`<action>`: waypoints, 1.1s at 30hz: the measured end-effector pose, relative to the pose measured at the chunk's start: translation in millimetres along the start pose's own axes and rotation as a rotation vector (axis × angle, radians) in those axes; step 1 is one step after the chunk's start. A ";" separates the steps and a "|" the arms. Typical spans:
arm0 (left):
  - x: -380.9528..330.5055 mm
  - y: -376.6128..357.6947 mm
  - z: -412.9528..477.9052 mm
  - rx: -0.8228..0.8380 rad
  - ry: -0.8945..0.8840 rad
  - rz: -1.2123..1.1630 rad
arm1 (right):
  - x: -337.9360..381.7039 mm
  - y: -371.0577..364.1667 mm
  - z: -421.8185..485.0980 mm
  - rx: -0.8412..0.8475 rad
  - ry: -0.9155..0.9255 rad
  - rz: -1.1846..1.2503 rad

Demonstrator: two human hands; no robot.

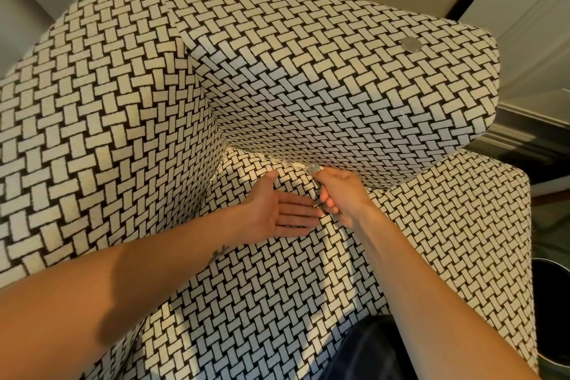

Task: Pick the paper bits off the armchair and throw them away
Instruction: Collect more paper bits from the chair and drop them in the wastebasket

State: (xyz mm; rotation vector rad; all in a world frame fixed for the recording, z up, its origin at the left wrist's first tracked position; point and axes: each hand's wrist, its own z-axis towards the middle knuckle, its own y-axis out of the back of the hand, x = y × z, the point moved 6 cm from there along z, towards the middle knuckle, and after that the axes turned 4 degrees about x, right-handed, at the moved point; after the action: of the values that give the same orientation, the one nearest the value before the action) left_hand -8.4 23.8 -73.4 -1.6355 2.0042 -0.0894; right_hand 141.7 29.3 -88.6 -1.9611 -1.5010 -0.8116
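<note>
The armchair (129,108) has a cream and black woven pattern. Small white paper bits (285,162) lie in the crease between the seat and the chair's right arm. My right hand (342,194) is at that crease and pinches a small round silvery piece (314,168) between thumb and forefinger. Its other fingers are curled, and I cannot tell if they hold anything. My left hand (277,210) lies palm up on the seat just left of it, fingers straight and holding nothing.
A second round silvery disc (411,44) lies on top of the chair's right arm. A dark round bin (552,311) stands on the floor to the right of the chair. Walls and a skirting board close in behind and to the right.
</note>
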 end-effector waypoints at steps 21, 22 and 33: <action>-4.8 -6.3 -3.2 0.036 -0.087 -0.064 | -1.1 8.6 -52.2 0.258 0.219 -0.078; -6.7 -6.2 -3.4 0.032 -0.116 -0.072 | -2.0 8.5 -53.3 0.258 0.224 -0.091; -14.3 -12.4 -1.6 0.034 -0.277 0.145 | -9.0 7.1 -57.5 0.189 0.203 -0.031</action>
State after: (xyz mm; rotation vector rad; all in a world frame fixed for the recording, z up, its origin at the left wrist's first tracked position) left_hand 3.5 33.3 -62.1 -1.3922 1.8882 0.1478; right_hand 138.8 -19.8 -56.8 -1.6701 -1.4354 -0.8235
